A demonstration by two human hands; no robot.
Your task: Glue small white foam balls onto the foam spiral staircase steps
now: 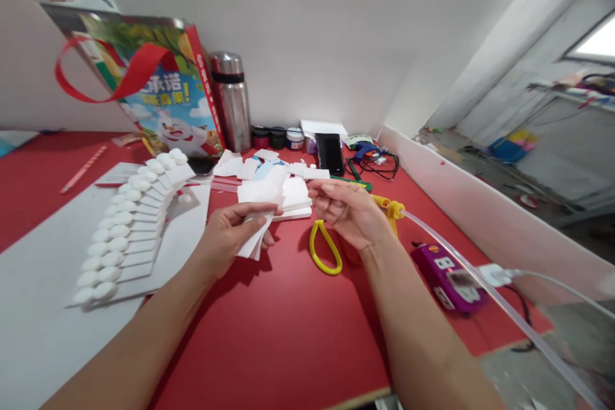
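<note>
My left hand [235, 230] pinches several thin white paper pieces [252, 246] between thumb and fingers, low over the red table. Beside it my right hand [343, 208] is raised with curled fingers, thumb and fingertips together; whatever they hold, if anything, I cannot make out. Behind the hands lies a stack of white cards [296, 195] among loose white scraps [228, 163]. Partly hidden by my right hand is a yellow tool [394, 210] with a long translucent stick [461, 256] in its rear, like a glue gun. A yellow loop handle [312, 250] lies near my right wrist.
White round-ended strips [139, 230] fan out on white board at left. Behind stand a picture gift box [177, 102], a steel flask [233, 102] and small jars [277, 138]. A black phone [330, 154], cables and a purple power strip [446, 278] are at right.
</note>
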